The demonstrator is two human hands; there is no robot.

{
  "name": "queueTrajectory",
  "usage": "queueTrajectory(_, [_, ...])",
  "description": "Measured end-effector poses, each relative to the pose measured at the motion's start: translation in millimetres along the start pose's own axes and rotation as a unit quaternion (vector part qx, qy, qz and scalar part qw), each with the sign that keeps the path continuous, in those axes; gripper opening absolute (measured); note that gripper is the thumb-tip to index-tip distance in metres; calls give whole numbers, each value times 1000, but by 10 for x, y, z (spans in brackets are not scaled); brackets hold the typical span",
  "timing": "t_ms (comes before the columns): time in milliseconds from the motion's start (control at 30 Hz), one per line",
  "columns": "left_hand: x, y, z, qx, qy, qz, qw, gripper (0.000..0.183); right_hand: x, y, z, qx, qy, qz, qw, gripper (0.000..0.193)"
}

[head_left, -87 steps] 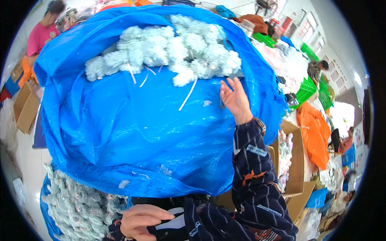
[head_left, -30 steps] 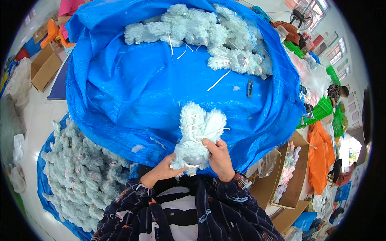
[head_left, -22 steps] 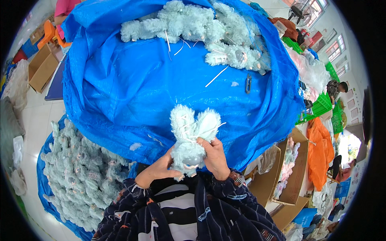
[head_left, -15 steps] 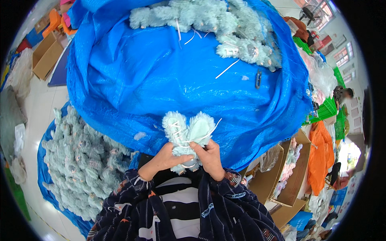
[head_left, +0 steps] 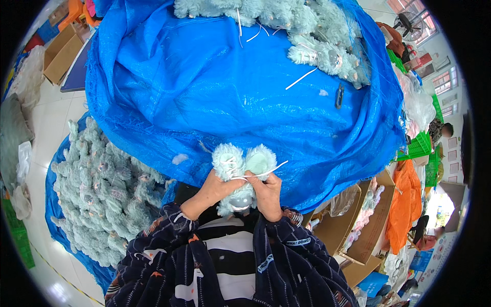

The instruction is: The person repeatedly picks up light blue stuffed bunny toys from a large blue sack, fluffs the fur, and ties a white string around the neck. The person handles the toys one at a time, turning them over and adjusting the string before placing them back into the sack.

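A fluffy pale blue-green plush toy (head_left: 241, 197) with two long ears is held close in front of my body, ears pointing away from me. My left hand (head_left: 207, 193) grips it at the base of the left ear, which has white lacing on it. Closed on the other side, my right hand (head_left: 268, 194) has its thumb pressed at the base of the right ear. A white lace (head_left: 275, 170) runs across the ear bases past my thumbs, its free end sticking out to the right. My palms hide part of the toy's body.
A blue tarp (head_left: 204, 87) spreads before me, bearing similar plush toys (head_left: 276, 15) at its far side, a loose white lace (head_left: 302, 78) and a small dark metal tool (head_left: 339, 96). More toys (head_left: 102, 199) are heaped at left. A cardboard box (head_left: 371, 227) stands at right.
My left hand has moved up from the toy's body to the ear base. The ears now look shorter and more tilted. The whole view has shifted slightly.
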State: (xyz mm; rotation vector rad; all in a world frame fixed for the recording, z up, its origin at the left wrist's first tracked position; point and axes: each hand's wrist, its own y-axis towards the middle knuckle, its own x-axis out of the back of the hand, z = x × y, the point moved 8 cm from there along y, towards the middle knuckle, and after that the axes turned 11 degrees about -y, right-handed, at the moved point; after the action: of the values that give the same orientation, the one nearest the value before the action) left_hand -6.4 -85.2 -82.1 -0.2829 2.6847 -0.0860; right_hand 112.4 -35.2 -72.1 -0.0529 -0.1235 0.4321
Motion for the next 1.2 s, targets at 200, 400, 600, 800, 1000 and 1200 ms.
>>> queueTrajectory(200, [1, 40, 46, -10, -52, -6, 999, 33, 20, 45, 183, -57, -78, 135, 986, 22])
queueTrajectory(400, [7, 46, 196, 22, -30, -16, 999, 33, 499, 79, 958, 140, -418, -37, 897, 30])
queueTrajectory(600, [-49, 49, 70, -18, 47, -14, 999, 25, 62, 144, 945, 256, -446, 30, 857, 6])
queueTrajectory(800, [22, 62, 201, 35, 5, -21, 999, 27, 218, 81, 602, -80, -64, 186, 977, 9])
queueTrajectory(1000, [27, 51, 327, 64, -65, -37, 995, 37, 1088, 725, 1242, 88, -147, -13, 985, 10])
queueTrajectory(1200, [-46, 27, 223, 70, -97, -45, 992, 33, 1916, 1791, 1257, 208, -602, -279, 719, 40])
